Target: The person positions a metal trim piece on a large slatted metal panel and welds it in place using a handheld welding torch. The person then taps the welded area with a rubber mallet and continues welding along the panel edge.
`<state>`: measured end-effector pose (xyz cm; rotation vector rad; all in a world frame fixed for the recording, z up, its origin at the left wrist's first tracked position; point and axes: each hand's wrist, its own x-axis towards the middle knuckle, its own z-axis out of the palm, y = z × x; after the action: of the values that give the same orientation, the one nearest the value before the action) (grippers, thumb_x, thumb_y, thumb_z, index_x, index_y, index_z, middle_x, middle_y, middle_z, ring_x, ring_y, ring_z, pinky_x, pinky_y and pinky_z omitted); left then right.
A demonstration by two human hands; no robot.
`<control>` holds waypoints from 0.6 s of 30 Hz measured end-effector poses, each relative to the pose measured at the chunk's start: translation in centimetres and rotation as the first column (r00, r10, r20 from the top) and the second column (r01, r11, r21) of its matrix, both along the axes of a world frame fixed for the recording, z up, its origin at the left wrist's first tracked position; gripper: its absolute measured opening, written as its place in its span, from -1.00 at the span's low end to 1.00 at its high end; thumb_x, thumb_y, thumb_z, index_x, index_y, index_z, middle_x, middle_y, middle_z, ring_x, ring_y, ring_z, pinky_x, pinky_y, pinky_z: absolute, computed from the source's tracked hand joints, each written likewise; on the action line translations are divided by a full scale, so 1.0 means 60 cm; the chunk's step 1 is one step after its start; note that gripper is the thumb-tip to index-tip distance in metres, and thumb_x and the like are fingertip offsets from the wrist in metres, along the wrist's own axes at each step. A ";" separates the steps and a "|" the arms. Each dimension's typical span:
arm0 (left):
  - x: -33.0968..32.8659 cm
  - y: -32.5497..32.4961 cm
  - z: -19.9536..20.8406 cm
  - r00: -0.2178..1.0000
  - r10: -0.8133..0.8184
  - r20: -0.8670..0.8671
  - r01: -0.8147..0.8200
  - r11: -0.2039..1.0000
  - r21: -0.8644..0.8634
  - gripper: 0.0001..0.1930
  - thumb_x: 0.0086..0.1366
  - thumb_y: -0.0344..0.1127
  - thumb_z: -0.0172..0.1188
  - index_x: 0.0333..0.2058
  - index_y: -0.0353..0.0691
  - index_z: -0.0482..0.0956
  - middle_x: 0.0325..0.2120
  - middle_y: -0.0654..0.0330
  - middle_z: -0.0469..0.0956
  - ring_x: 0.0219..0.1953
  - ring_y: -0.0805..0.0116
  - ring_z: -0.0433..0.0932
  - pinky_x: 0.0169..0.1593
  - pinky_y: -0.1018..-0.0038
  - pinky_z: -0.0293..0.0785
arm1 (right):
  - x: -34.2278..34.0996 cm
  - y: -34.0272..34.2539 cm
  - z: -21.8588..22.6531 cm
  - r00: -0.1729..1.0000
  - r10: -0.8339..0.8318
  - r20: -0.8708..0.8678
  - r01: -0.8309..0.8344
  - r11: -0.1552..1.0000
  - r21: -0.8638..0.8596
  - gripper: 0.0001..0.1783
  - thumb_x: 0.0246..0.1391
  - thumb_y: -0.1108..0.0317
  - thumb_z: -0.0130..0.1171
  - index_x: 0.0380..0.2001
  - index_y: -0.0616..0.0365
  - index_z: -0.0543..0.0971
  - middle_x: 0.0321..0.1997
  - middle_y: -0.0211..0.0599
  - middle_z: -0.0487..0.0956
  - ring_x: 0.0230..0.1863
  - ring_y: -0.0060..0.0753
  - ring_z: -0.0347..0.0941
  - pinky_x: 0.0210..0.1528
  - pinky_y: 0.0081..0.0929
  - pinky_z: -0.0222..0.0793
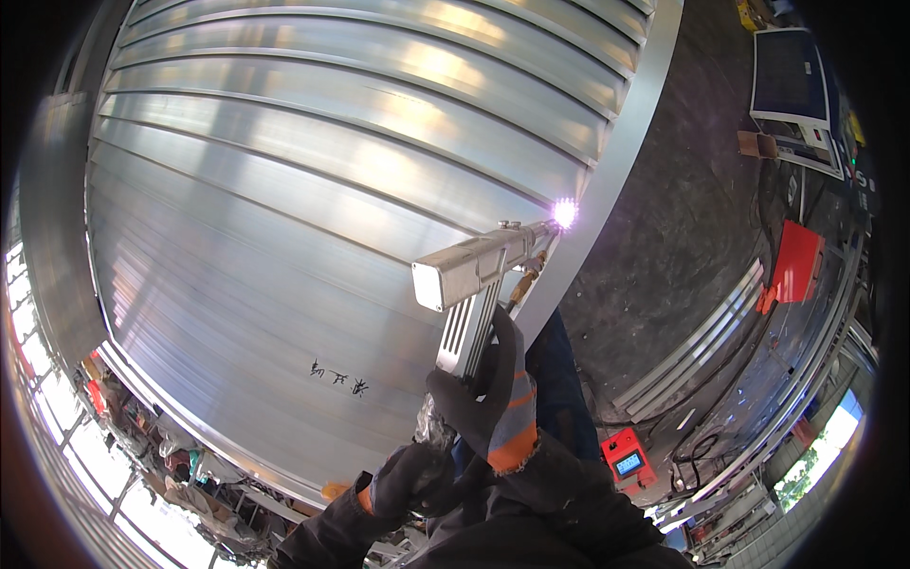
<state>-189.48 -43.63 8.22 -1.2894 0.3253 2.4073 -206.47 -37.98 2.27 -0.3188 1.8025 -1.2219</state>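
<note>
At the lower middle of the view, the right hand (pixel 493 398) in a dark glove with an orange band is raised upward and is closed around the ribbed grip of a silver handheld welding gun (pixel 479 270). The forefinger is stretched along the grip, toward the body of the gun. Just below it and a little to the left, the left hand (pixel 412 474), also in a dark glove with orange at the cuff, comes from the lower edge and is closed on the bottom of the same grip, where the hose begins; its fingers are partly hidden, so the exact hold I cannot tell.

The gun has a box-shaped metal body, tilted up to the right, with a thin nozzle. At the tip of the nozzle a bright violet-white spark (pixel 565 213) shines, exactly on the right edge of a big ribbed metal panel (pixel 284 190) that fills the upper left of the view. On the dark floor (pixel 682 237) to the right lie a red box with a screen (pixel 627 460) and some metal strips (pixel 701 346).
</note>
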 end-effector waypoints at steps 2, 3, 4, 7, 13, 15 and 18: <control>0.004 0.002 -0.001 1.000 -0.010 0.000 0.010 1.000 0.007 -0.44 0.54 -0.03 -0.18 -0.61 -0.25 0.41 -0.72 0.25 0.32 -0.63 0.44 0.31 -0.47 0.49 0.20 | 0.002 0.002 -0.001 1.000 0.020 -0.022 -0.021 1.000 -0.013 0.04 0.00 0.35 0.40 0.45 0.27 0.03 -0.06 -0.03 0.57 -0.23 -0.28 0.61 -0.24 -0.33 0.60; 0.006 0.004 -0.002 1.000 -0.004 0.011 0.004 1.000 0.017 -0.44 0.54 -0.03 -0.18 -0.61 -0.25 0.41 -0.72 0.25 0.32 -0.63 0.45 0.31 -0.47 0.49 0.20 | 0.003 0.004 -0.001 0.999 0.039 -0.011 -0.039 0.999 -0.016 0.04 0.02 0.37 0.39 0.45 0.30 -0.01 -0.06 -0.05 0.54 -0.23 -0.33 0.59 -0.25 -0.35 0.61; 0.009 0.006 -0.002 1.000 0.002 0.023 -0.002 1.000 0.027 -0.44 0.54 -0.03 -0.17 -0.61 -0.25 0.41 -0.72 0.25 0.32 -0.63 0.45 0.31 -0.47 0.49 0.19 | 0.003 0.006 -0.001 0.999 0.028 0.028 -0.026 0.997 -0.070 0.05 0.04 0.40 0.39 0.44 0.33 -0.04 -0.05 -0.07 0.50 -0.23 -0.38 0.57 -0.26 -0.37 0.61; 0.014 0.011 -0.005 1.000 -0.005 0.027 0.004 1.000 0.027 -0.44 0.53 -0.02 -0.17 -0.62 -0.25 0.41 -0.72 0.25 0.32 -0.63 0.45 0.30 -0.48 0.49 0.18 | 0.008 0.008 -0.005 0.991 0.039 -0.127 -0.045 0.998 -0.049 0.04 -0.01 0.32 0.40 0.46 0.24 0.06 -0.06 -0.01 0.58 -0.23 -0.23 0.63 -0.24 -0.29 0.61; 0.021 0.016 -0.002 0.999 0.004 0.034 -0.005 1.000 0.011 -0.44 0.53 -0.02 -0.18 -0.62 -0.24 0.40 -0.72 0.25 0.32 -0.64 0.45 0.30 -0.48 0.49 0.18 | 0.021 0.015 -0.014 0.992 -0.012 -0.127 0.000 0.996 -0.088 0.04 -0.01 0.35 0.40 0.46 0.24 0.05 -0.06 -0.02 0.59 -0.22 -0.24 0.63 -0.26 -0.31 0.60; 0.022 0.018 -0.001 1.000 -0.002 0.024 0.002 1.000 -0.007 -0.43 0.53 -0.02 -0.19 -0.62 -0.24 0.40 -0.72 0.26 0.32 -0.64 0.45 0.30 -0.48 0.48 0.18 | 0.024 0.016 -0.016 0.987 0.000 -0.159 -0.015 0.996 -0.089 0.04 -0.01 0.37 0.40 0.47 0.24 0.04 -0.07 -0.03 0.60 -0.22 -0.25 0.63 -0.27 -0.31 0.60; 0.026 0.019 0.000 1.000 0.001 0.010 -0.001 1.000 -0.007 -0.43 0.53 -0.01 -0.19 -0.61 -0.25 0.40 -0.72 0.26 0.31 -0.63 0.45 0.30 -0.47 0.48 0.19 | 0.026 0.020 -0.014 0.984 0.022 -0.177 -0.035 0.997 -0.069 0.05 -0.01 0.38 0.40 0.47 0.24 0.03 -0.09 -0.04 0.61 -0.22 -0.27 0.64 -0.28 -0.31 0.60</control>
<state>-187.94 -42.48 8.21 -1.3047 0.3298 2.4018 -204.91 -36.78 1.45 -0.5059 1.8994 -1.2739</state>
